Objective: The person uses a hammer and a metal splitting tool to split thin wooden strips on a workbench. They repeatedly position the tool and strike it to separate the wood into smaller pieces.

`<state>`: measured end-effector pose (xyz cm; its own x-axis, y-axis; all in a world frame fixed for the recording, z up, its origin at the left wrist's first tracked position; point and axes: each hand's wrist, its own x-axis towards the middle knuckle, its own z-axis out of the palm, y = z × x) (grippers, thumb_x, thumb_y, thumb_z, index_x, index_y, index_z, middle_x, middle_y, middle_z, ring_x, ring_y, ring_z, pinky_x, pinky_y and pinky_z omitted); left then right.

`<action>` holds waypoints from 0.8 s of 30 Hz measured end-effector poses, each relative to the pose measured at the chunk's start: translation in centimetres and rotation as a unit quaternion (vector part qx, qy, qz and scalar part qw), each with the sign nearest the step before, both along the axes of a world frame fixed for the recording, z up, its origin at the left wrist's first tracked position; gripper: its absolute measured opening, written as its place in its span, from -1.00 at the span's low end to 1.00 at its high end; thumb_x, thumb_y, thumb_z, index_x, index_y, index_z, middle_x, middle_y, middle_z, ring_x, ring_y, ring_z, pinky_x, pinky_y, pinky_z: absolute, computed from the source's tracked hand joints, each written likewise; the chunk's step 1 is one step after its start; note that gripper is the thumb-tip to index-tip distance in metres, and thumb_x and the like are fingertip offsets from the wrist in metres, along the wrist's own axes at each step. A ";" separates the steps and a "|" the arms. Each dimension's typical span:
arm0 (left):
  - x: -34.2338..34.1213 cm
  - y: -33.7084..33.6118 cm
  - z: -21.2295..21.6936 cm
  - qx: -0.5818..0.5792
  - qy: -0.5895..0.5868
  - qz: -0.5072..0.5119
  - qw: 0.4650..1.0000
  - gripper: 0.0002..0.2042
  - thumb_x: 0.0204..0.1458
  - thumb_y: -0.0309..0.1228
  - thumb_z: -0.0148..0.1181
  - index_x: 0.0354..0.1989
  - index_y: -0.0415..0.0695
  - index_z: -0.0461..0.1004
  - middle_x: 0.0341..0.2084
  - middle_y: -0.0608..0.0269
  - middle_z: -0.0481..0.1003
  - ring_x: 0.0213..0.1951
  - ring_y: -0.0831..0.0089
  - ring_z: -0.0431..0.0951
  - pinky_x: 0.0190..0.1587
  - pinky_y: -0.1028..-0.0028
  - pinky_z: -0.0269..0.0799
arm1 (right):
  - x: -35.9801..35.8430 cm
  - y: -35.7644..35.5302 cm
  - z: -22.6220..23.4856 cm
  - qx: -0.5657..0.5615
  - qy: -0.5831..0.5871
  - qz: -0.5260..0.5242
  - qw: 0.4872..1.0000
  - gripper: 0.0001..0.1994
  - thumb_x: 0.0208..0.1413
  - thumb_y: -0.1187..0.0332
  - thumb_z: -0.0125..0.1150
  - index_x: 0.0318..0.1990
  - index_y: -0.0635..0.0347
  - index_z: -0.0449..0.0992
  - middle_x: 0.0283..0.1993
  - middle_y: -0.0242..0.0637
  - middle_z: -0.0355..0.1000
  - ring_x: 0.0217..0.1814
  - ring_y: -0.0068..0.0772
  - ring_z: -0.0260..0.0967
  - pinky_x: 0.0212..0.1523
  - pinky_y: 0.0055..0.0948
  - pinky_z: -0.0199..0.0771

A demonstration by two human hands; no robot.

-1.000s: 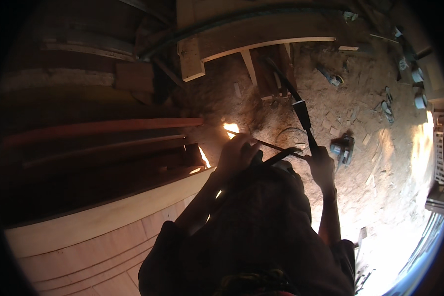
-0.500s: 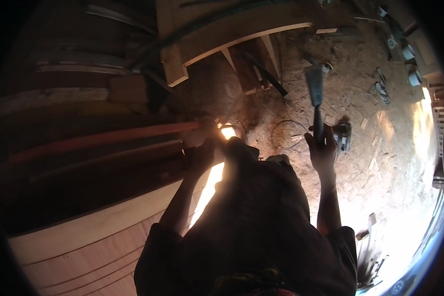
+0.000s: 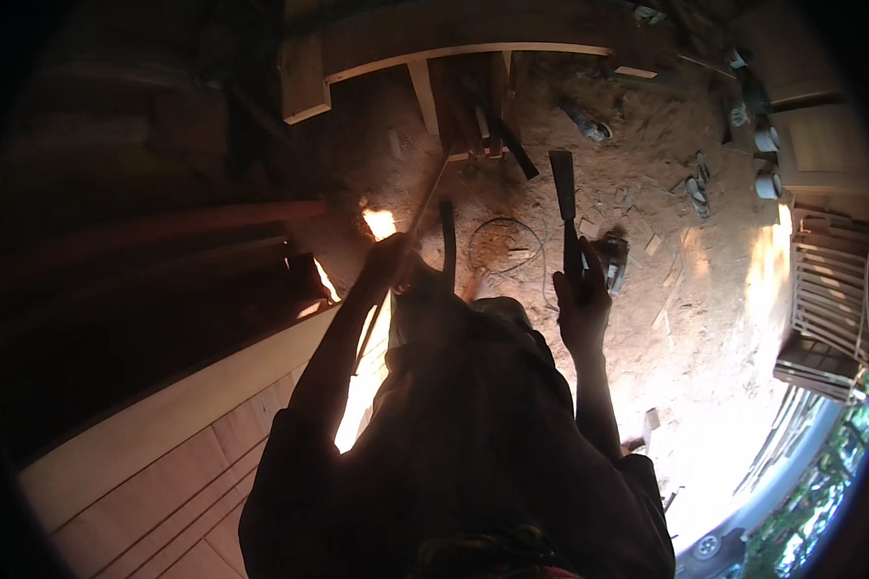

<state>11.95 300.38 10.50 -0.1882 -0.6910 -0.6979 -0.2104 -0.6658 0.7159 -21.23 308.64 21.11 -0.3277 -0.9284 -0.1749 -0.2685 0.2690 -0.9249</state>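
Observation:
My right hand is closed around the dark handle of a flat-bladed tool. Its blade points away from me and widens toward a squared end. On the left, my left hand is wrapped around a thin, long rod. The rod slants from beyond the hand back toward my left forearm; shadow hides its material. Just right of that hand stands a short dark strip. Below and left of it lies a pale wooden panel with long grooves.
A wooden frame spans the far side. On the dusty, chip-strewn ground lie a looped cable, a dark power tool and slippers. White containers and a slatted wooden piece stand at right.
My view has shifted, so the scene sits further left. The rod now shows clearly in my left hand. The flat-bladed tool stays in my right hand, its blade turned more edge-on.

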 end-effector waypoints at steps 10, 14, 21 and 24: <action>1.0 -1.5 6.7 -0.095 0.170 0.103 0.976 -0.59 0.37 -0.04 -0.06 -0.07 -0.20 0.45 -0.79 0.42 0.26 -0.84 0.64 0.16 -0.78 0.55 0.04 | 2.2 -3.5 2.3 0.019 -0.047 0.050 0.997 -0.39 0.25 0.42 0.21 0.45 0.11 0.21 -0.48 -0.45 0.37 -0.54 -0.73 0.29 -0.61 -0.61 0.28; -5.3 -0.1 6.1 0.078 0.234 0.171 0.954 -0.64 0.38 0.02 -0.08 -0.30 0.00 0.36 -0.80 0.51 0.21 -0.85 0.66 0.16 -0.81 0.58 0.05 | 3.8 -3.6 1.0 0.042 -0.060 0.061 0.995 -0.42 0.26 0.48 0.19 0.43 0.10 0.24 -0.48 -0.50 0.36 -0.57 -0.75 0.26 -0.64 -0.64 0.23; -8.1 -0.2 4.6 0.073 0.279 0.208 0.935 -0.66 0.39 -0.03 -0.09 -0.22 -0.03 0.40 -0.79 0.54 0.14 -0.82 0.67 0.10 -0.78 0.57 0.02 | 5.8 -3.3 -2.0 0.032 0.056 0.135 0.989 -0.47 0.31 0.37 0.17 0.42 0.06 0.27 -0.41 -0.44 0.42 -0.51 -0.72 0.31 -0.51 -0.59 0.33; -8.9 0.0 4.2 0.063 0.260 0.232 0.935 -0.65 0.38 -0.03 -0.07 -0.19 -0.07 0.42 -0.78 0.55 0.13 -0.81 0.68 0.10 -0.76 0.57 0.02 | 6.8 -3.2 -2.4 -0.019 0.151 0.199 0.968 -0.49 0.31 0.35 0.15 0.40 0.02 0.31 -0.30 -0.28 0.53 -0.43 -0.61 0.42 -0.41 -0.50 0.43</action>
<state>3.04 300.34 14.66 -0.2251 -0.7009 -0.6768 0.4760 -0.6852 0.5513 -14.46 305.43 18.69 0.0261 -0.9956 -0.0905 -0.6029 0.0565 -0.7958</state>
